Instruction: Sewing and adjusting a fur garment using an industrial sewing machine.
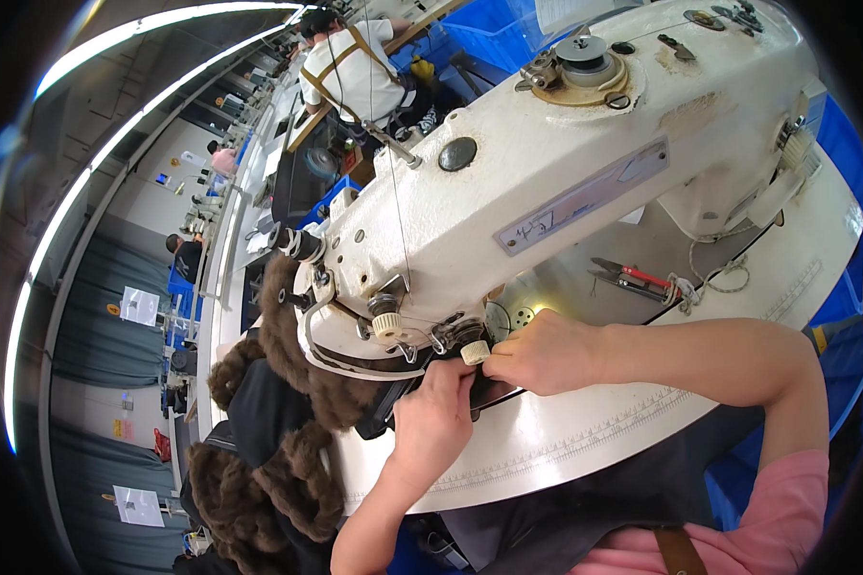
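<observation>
A white sewing machine (431, 240) stands across the table in front of me. Black fabric (489, 391) lies below its needle end. My left hand (434, 410) is closed, its fingers pinching the fabric just in front of the needle area. Close to its right, my right hand (549, 355) is also closed, fingertips bent down at the fabric beside a cream knob (475, 353). The needle and the stitching spot are hidden behind my fingers and the machine head. Brown fur trim (244, 498), joined to dark cloth, hangs bunched over the table's left side.
Red-handled thread snips (642, 276) and a white cord (724, 278) lie on the machine bed behind my right forearm. A printed ruler scale (585, 436) runs along the table's front edge. Blue bins (479, 38) stand behind the machine. A person in a white shirt (355, 72) sits farther back.
</observation>
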